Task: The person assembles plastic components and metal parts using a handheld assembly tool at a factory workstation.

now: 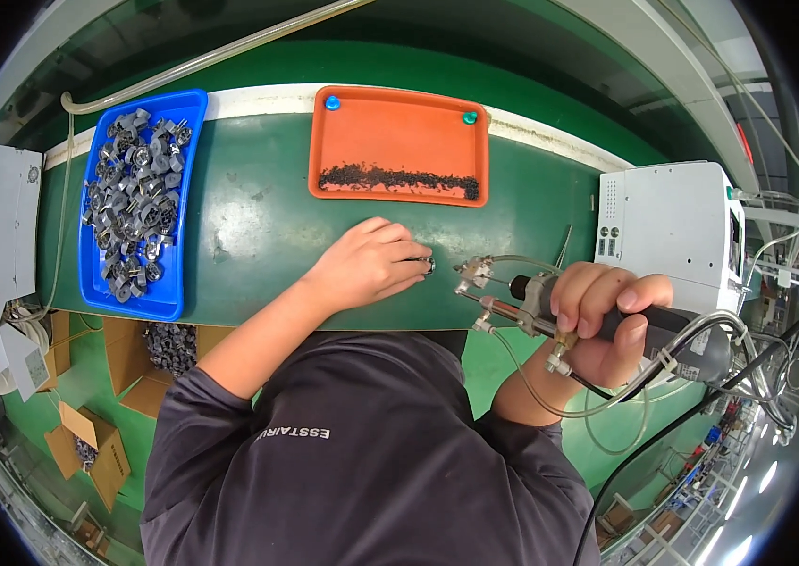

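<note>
Hose-fed tool [681,338] hung over the right side of the green bench [258,222], right hand [610,316] wrapped round its barrel. Likely stiff, heavyish; best held there. Long axis slanted left-right, nose leftward toward left hand [369,264], which pinched a small dark part [430,266], mostly hidden.

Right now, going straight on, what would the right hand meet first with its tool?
The tool in the right hand would likely first meet the small part held in the left hand, though depth is unclear.
</note>
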`<action>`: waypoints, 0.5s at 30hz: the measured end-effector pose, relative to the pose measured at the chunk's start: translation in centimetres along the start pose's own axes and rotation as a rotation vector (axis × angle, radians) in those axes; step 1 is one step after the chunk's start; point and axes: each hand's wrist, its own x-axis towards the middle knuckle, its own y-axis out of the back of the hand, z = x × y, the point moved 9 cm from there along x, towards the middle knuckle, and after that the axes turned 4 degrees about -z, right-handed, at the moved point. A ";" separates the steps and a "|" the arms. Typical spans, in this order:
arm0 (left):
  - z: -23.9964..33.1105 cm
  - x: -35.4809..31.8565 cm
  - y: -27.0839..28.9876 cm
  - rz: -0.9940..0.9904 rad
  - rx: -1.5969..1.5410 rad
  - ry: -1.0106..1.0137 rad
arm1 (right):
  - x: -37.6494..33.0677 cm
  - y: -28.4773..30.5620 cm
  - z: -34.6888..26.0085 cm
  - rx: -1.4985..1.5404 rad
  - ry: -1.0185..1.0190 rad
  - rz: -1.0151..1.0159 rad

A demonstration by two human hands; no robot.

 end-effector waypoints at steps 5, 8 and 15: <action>-0.3 0.2 0.0 -0.011 -0.031 0.019 | -0.5 -0.2 0.8 0.070 0.031 0.020; -0.3 0.1 0.0 -0.014 -0.038 0.025 | -0.5 -0.4 1.3 0.033 -0.003 0.041; -0.4 0.2 -0.2 -0.018 -0.063 0.047 | -1.1 -1.8 2.3 -0.004 -0.023 -0.064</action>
